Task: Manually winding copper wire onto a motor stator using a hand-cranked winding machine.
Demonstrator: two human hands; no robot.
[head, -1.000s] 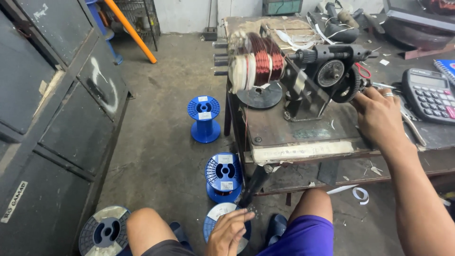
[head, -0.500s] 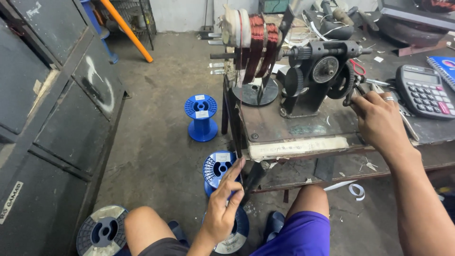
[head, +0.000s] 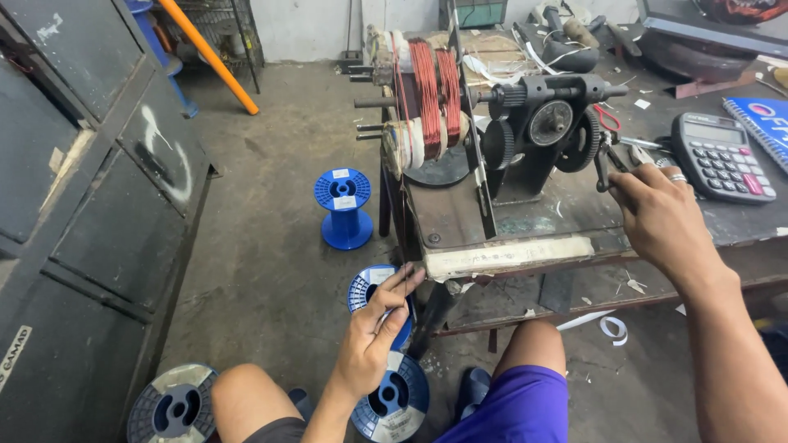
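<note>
Copper wire coils (head: 427, 86) sit wound on the former of the black winding machine (head: 538, 131) at the far left end of my workbench (head: 501, 217), the reddish turns packed in two bands beside pale tape wrapping. A thin strand (head: 403, 205) drops from the coils toward the floor, and my left hand (head: 373, 336) pinches it lightly between thumb and outstretched fingers, just near the bench's front edge. My right hand (head: 657, 217) is closed around the crank handle (head: 605, 160) on the right side of the machine, a ring showing on one finger. On the floor below my left hand lie two blue spools (head: 386, 394), one partly behind the other; a third blue spool (head: 343, 207) stands upright farther off, and a grey spool (head: 176, 406) lies near my left knee. A calculator (head: 721, 156) and a blue notebook (head: 763, 123) rest on the bench right of my right hand. Dark metal cabinets (head: 90, 213) line the left side.
</note>
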